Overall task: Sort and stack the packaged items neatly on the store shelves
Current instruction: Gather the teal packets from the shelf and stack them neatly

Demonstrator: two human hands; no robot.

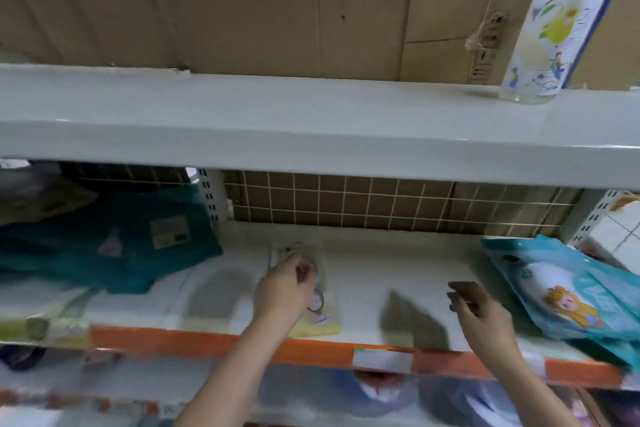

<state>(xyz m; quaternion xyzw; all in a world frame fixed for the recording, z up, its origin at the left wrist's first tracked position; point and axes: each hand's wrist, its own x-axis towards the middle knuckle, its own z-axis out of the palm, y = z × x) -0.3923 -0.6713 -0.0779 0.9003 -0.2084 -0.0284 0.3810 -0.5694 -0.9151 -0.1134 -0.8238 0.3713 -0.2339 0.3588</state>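
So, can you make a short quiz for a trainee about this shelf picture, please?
1. True or false: the clear bottle stands on the upper shelf.
2. What does the left hand touch? A) teal folded packs B) a flat clear packet C) the bottle
3. Fill in: the light-blue cartoon packs lie to the ___ of the right hand.

Key: 1 true; 2 B, the clear packet; 3 right.

My left hand (284, 291) grips a clear packet (320, 308) on the shelf (363, 274); my right hand (479, 310) hovers near blue packets (554, 291).
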